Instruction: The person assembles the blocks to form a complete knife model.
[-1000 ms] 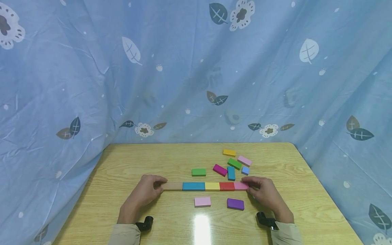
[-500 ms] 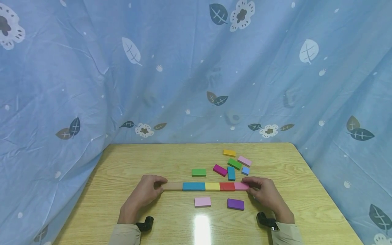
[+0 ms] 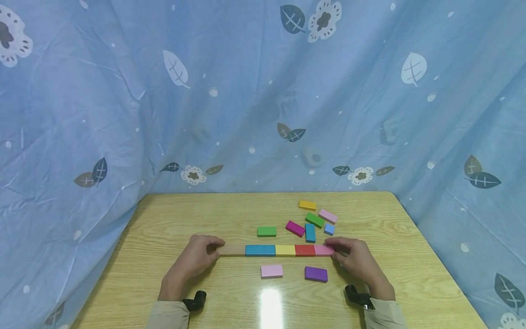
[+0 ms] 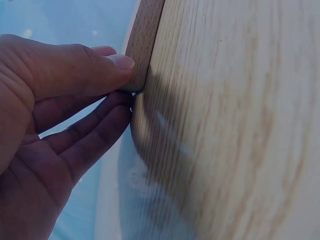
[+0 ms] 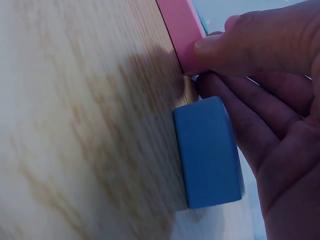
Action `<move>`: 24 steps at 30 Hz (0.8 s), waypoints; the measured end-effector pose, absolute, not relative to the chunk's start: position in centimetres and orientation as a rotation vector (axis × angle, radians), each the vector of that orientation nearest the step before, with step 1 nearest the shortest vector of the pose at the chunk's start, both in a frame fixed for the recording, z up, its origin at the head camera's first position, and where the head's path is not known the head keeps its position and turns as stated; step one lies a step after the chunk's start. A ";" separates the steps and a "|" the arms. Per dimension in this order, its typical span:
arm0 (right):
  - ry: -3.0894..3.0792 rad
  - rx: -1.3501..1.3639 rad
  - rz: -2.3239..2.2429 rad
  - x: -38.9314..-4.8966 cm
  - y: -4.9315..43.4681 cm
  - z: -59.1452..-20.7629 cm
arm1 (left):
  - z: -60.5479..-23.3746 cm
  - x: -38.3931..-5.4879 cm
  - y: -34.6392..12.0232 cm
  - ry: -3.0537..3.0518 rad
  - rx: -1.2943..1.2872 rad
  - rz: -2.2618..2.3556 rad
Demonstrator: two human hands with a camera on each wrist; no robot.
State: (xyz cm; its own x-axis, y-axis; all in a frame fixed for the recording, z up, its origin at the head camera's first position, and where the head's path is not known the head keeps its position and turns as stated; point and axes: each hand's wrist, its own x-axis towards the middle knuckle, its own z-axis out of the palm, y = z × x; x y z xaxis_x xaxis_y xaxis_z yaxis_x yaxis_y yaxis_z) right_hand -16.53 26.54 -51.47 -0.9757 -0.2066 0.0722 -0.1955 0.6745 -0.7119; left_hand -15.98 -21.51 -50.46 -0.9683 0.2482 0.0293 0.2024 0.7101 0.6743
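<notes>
A row of blocks lies end to end on the table: a plain wooden block [image 3: 232, 250], a blue block [image 3: 260, 250], a yellow block [image 3: 285, 250], a red block [image 3: 305, 250] and a pink block [image 3: 323, 250]. My left hand [image 3: 196, 256] pinches the wooden block's outer end between thumb and fingers. At the other end, my right hand [image 3: 356, 259] pinches the pink block [image 5: 184, 30]. Close below that grip, in the right wrist view, another blue block [image 5: 209, 155] sits near my fingers; the head view mostly hides it behind the hand.
Behind the row lie a green block [image 3: 266, 231], a magenta block [image 3: 295, 228], a teal block [image 3: 310, 233] and several others. In front are a light pink block [image 3: 271, 271] and a purple block [image 3: 316, 274]. A blue curtain [image 3: 255, 100] hangs at the table's far edge.
</notes>
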 end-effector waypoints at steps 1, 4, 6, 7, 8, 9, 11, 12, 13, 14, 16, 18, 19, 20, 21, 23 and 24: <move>2.862 -0.339 -1.212 -16.5 26.5 -51.5 | -50.5 -16.0 -21.5 2.846 0.378 1.110; 2.860 -0.336 -1.207 -16.5 26.5 -51.5 | -50.5 -16.0 -21.5 2.853 0.383 1.102; 2.854 -0.338 -1.213 -16.5 26.5 -51.5 | -50.5 -16.0 -21.5 2.858 0.382 1.098; 2.856 -0.342 -1.211 -16.5 26.5 -51.5 | -50.5 -16.0 -21.5 2.863 0.383 1.097; 2.857 -0.343 -1.210 -16.5 26.5 -51.4 | -50.5 -16.0 -21.4 2.866 0.386 1.097; 2.859 -0.342 -1.209 -16.5 26.5 -51.4 | -50.6 -16.0 -21.3 2.870 0.390 1.097; 2.869 -0.332 -1.201 -16.5 26.6 -51.4 | -50.7 -16.1 -21.1 2.878 0.392 1.097; 2.874 -0.325 -1.197 -16.5 26.6 -51.3 | -50.7 -16.1 -21.0 2.880 0.392 1.098; 2.878 -0.321 -1.190 -16.5 26.7 -51.3 | -50.8 -16.1 -20.9 2.881 0.391 1.098; 2.878 -0.314 -1.189 -16.4 26.8 -51.3 | -50.9 -16.2 -20.8 2.884 0.388 1.096; 2.884 -0.300 -1.183 -16.4 26.9 -51.2 | -51.0 -16.2 -20.5 2.886 0.381 1.095; 2.888 -0.294 -1.177 -16.3 27.0 -51.2 | -51.0 -16.2 -20.2 2.889 0.377 1.095; 2.888 -0.292 -1.176 -16.3 27.1 -51.2 | -50.9 -16.1 -20.1 2.895 0.376 1.093; 2.891 -0.292 -1.173 -16.3 27.2 -51.2 | -50.9 -16.1 -20.0 2.898 0.374 1.093; 2.895 -0.288 -1.177 -16.3 27.2 -51.2 | -50.9 -16.1 -19.8 2.899 0.371 1.094; 2.900 -0.289 -1.182 -16.2 27.4 -51.2 | -50.8 -16.1 -19.6 2.902 0.364 1.091; 2.901 -0.296 -1.185 -16.2 27.5 -51.3 | -50.8 -16.1 -19.5 2.904 0.357 1.089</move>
